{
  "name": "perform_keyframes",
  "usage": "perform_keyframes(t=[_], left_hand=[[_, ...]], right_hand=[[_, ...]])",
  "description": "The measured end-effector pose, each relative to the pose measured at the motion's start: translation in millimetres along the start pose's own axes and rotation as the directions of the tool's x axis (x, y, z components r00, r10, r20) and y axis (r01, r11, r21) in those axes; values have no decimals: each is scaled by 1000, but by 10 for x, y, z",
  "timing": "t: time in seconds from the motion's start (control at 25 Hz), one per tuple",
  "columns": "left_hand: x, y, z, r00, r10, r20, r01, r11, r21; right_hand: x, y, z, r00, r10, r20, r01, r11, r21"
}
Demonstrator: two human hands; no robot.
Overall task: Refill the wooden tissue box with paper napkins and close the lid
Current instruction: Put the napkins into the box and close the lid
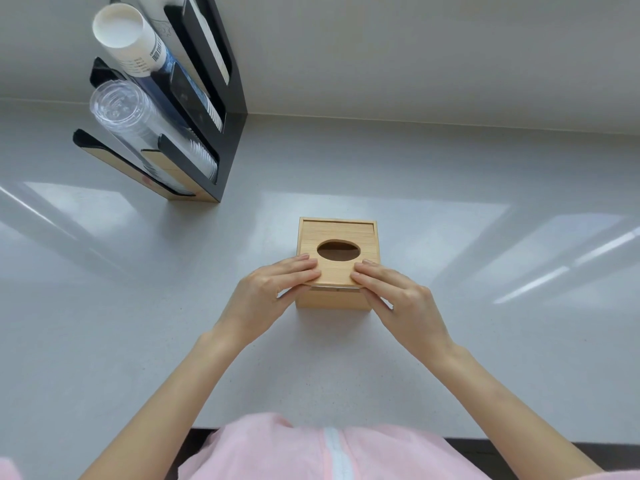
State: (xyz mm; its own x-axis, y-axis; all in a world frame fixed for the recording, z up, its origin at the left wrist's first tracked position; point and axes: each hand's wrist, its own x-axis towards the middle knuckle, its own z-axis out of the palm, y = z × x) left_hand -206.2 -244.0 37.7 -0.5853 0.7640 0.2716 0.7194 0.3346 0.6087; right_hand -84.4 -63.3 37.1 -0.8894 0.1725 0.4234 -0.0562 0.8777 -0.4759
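A square wooden tissue box (334,301) stands on the grey counter in the middle of the head view. Its sliding lid (337,233) with an oval hole sits on top, its near edge sticking out slightly past the box's front wall. Through the hole I see only a dark brown inside; no napkins show. My left hand (273,289) pinches the lid's near left corner, fingers on top and thumb under. My right hand (391,292) grips the near right corner the same way.
A black and wood cup dispenser (221,133) stands at the back left, holding a stack of white paper cups (128,32) and a stack of clear plastic cups (138,126). The grey counter (485,271) meets a wall behind. The counter's near edge is by my body.
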Motion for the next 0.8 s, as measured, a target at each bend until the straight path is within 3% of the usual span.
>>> perform_keyframes(t=[0.52, 0.8], left_hand=[[-42, -19, 37, 998, -52, 40, 53, 998, -19], [-3, 64, 62, 997, 32, -69, -18, 981, 195]], right_hand=[[-84, 12, 119, 999, 28, -18, -28, 999, -23], [-42, 0, 93, 1000, 11, -25, -14, 994, -107]])
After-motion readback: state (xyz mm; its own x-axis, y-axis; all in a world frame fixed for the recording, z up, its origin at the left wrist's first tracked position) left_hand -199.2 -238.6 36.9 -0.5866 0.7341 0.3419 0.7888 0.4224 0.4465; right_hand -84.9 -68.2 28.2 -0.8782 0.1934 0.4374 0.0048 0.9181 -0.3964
